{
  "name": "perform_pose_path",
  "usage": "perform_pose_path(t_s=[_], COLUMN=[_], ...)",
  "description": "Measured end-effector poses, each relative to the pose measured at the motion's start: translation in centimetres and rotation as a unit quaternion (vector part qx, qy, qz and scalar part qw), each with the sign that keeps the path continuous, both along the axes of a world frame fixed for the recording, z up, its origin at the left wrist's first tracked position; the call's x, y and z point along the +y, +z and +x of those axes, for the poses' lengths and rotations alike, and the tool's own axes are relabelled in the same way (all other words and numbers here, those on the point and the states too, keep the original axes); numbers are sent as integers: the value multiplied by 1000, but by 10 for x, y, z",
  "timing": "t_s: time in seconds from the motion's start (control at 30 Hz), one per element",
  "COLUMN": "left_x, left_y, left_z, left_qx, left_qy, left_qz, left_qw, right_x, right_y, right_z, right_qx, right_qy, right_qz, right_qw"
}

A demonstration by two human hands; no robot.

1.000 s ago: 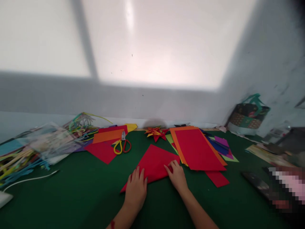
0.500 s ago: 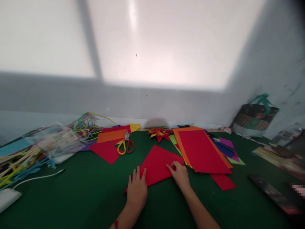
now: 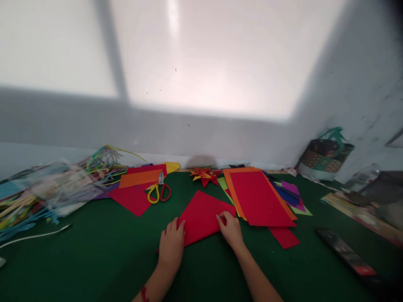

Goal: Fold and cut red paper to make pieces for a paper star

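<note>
A folded sheet of red paper lies on the green tabletop between my hands, one corner pointing to the wall. My left hand is closed over its left corner, fingers bent and close together, hiding most of that corner. At the lower right edge, the thumb and curled fingers of my right hand pinch the paper. Beyond it sit red and orange folded paper stars. Scissors with one yellow and one red handle lie up and to the left.
A stack of red and orange sheets lies right of my right hand. Paper strips and clear plastic are heaped at left. A dark, phone-like object and a patterned bag are at right.
My left hand's spread fingers have drawn together and bent over the paper's left corner. My right hand keeps its pinch. The whole view has shifted, so everything appears slightly further left.
</note>
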State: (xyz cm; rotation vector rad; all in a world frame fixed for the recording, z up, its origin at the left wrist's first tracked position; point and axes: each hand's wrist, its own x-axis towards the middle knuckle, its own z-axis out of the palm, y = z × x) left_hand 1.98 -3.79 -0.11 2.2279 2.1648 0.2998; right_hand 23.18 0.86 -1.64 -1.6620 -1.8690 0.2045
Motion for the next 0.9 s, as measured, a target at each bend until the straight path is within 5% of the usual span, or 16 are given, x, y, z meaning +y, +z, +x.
perform_pose_path(t_s=[0.23, 0.43, 0.9], left_x=[5, 7, 8], left_y=[19, 15, 11], left_z=[-16, -39, -30], left_qx=[-75, -146, -245], left_qy=[82, 48, 32], left_qz=[-52, -87, -96], left_qw=[992, 984, 964], right_x=[0, 0, 1], right_y=[0, -2, -4], right_z=[1, 1, 1], right_qx=[8, -5, -38], right_qy=[5, 7, 9], right_qz=[6, 9, 22], right_qw=[1000, 1000, 999])
